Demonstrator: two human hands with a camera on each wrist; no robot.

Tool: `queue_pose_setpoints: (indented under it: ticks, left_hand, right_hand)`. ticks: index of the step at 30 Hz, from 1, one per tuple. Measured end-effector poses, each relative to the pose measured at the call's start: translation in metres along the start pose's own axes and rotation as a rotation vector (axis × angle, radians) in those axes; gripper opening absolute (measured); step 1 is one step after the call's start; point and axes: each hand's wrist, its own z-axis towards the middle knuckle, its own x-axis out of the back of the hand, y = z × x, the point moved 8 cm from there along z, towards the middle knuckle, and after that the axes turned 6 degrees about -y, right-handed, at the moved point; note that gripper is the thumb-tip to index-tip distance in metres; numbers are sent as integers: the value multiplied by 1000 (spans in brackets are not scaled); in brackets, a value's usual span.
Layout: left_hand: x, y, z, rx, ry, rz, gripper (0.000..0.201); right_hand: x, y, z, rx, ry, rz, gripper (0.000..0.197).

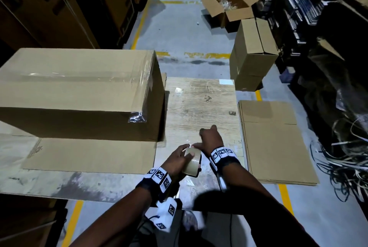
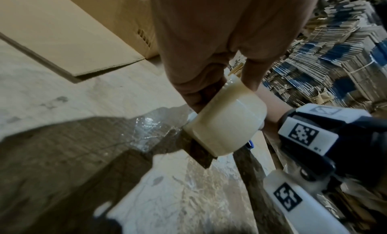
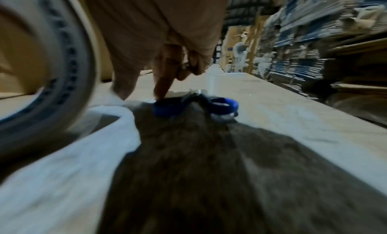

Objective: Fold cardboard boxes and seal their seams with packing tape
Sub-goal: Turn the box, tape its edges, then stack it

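A roll of clear packing tape (image 1: 192,162) is gripped by my left hand (image 1: 179,159) just above the table's near edge; the left wrist view shows thumb and fingers curled round the roll (image 2: 226,126). My right hand (image 1: 210,138) is right beside it. In the right wrist view its index fingertip (image 3: 160,93) touches the handle of blue scissors (image 3: 222,105) lying on the table, and the other fingers are curled. A large assembled cardboard box (image 1: 75,87), clear tape along its top seam, stands at the left on the table.
The wooden table (image 1: 201,103) carries a flat cardboard sheet (image 1: 89,155) in front of the box. A stack of flat cardboard (image 1: 276,143) lies to its right. On the floor beyond stand a closed box (image 1: 253,51) and an open box (image 1: 229,4). Loose strapping (image 1: 342,159) piles at right.
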Motion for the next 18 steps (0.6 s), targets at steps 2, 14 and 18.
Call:
queue_pose_setpoints:
  ticks: [2,14,18]
  left_hand:
    - [-1,-1,-4,2,-4,-7,40]
    - [7,96,-73,-435,-108,777,43]
    - [38,190,-150,-780,-34,715,16]
  right_hand:
    - [12,1,2,-27,-3,-38,59]
    - [74,-46,1,279,100,266,6]
    - [135,-127,-30,516,322,690,8]
